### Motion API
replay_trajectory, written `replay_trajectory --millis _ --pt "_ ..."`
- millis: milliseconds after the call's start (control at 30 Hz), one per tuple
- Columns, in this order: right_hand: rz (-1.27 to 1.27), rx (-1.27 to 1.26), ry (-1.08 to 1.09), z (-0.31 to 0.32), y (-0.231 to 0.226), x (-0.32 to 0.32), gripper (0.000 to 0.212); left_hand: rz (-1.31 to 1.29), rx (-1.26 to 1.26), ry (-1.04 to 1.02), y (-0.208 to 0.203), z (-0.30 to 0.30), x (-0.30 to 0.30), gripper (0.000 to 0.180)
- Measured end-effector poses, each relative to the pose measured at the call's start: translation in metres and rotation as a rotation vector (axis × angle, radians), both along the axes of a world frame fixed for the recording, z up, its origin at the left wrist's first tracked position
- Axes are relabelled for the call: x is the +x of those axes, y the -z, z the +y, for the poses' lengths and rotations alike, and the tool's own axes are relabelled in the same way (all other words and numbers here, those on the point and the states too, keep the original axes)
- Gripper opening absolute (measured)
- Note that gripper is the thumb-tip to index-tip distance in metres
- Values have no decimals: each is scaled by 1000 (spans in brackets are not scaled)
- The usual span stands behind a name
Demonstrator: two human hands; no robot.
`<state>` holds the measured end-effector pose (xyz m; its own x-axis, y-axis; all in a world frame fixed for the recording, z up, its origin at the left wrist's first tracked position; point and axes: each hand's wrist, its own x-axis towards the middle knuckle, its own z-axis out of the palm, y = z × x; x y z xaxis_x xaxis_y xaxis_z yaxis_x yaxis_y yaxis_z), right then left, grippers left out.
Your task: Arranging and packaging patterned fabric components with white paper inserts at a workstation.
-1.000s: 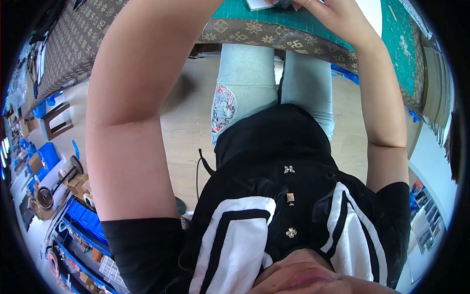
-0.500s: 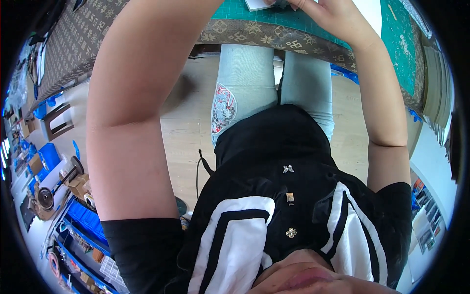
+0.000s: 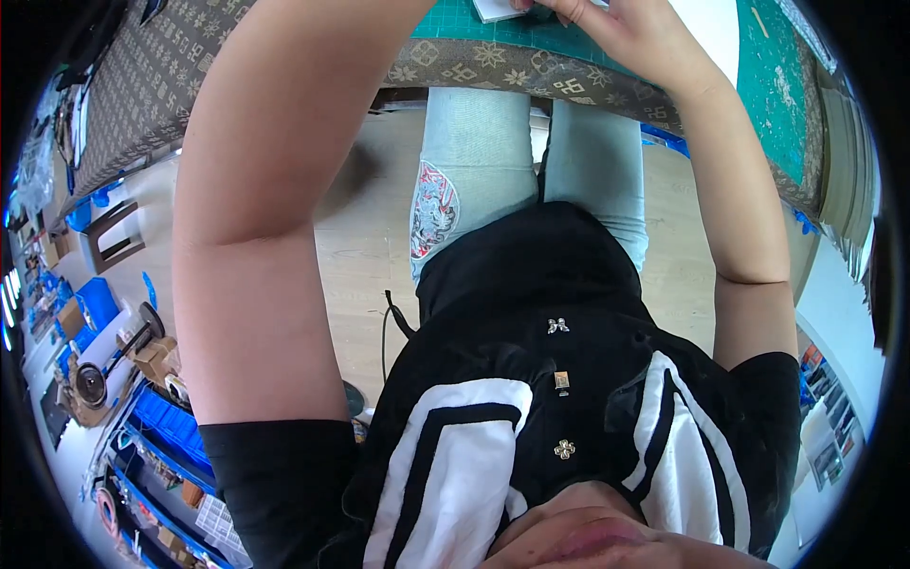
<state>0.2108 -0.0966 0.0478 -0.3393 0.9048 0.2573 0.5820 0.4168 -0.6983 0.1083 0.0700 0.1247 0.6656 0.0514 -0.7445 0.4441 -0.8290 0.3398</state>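
My right hand (image 3: 630, 33) is at the top edge, over the green cutting mat (image 3: 455, 24). Its thumb and fingers are closed around a small dark grey item (image 3: 542, 13), mostly cut off by the frame. Beside that item lies a flat white piece (image 3: 497, 9), also cut off at the top. My left forearm leaves the picture at the top, so my left hand is out of sight. A small patch of skin shows near the white piece; whose fingertip it is I cannot tell.
A brown patterned cloth (image 3: 517, 66) covers the table edge before my knees. Right of my hand lies a white sheet (image 3: 716, 33), with a thin stick (image 3: 759, 22) beyond it. Stacked sheets (image 3: 846, 156) stand at the far right; a stool (image 3: 112, 237) and shelves with blue bins (image 3: 161, 417) at left.
My left arm has shifted slightly to the right. My right hand and wrist have moved a little to the left, still closed around the dark item.
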Motion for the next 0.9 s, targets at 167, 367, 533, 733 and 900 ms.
replay_trajectory --millis 167,367,533,733,900 --pt "-81 35 22 -5 1 1 35 -266 486 26 24 -32 -10 93" --pt "472 -180 208 -25 -22 -3 42 -133 292 6 14 -14 -10 89" --pt "603 -216 175 -24 -15 -3 49 -150 326 34 27 -22 -13 85" --pt "1052 66 -371 1 36 -3 50 -283 440 56 22 -26 -10 72" --pt "539 -170 81 -18 2 -8 46 -30 -66 -2 4 0 -8 53"
